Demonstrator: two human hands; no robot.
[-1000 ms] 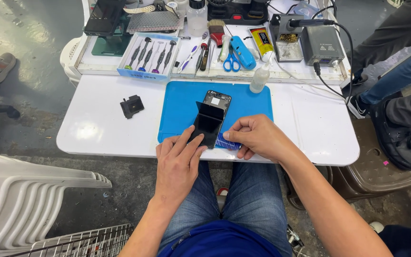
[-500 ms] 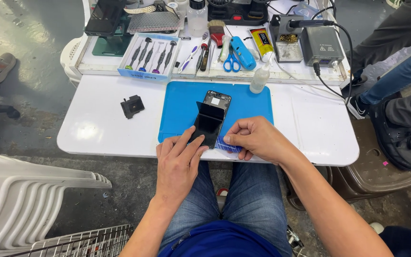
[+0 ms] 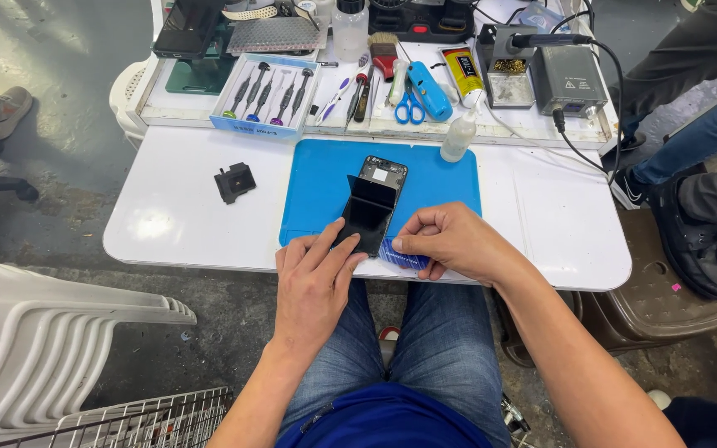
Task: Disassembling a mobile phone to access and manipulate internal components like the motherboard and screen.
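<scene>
The opened phone (image 3: pixel 373 207) runs lengthwise away from the body; left hand (image 3: pixel 315 278) fingers press its screen flat, right hand (image 3: pixel 451 242) pinches a blue card (image 3: pixel 404 256) beside it.

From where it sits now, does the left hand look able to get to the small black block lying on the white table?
Probably yes. The small black block lies alone on the white table, left of the blue mat, with nothing between it and the left hand, which rests on the opened phone.
</scene>
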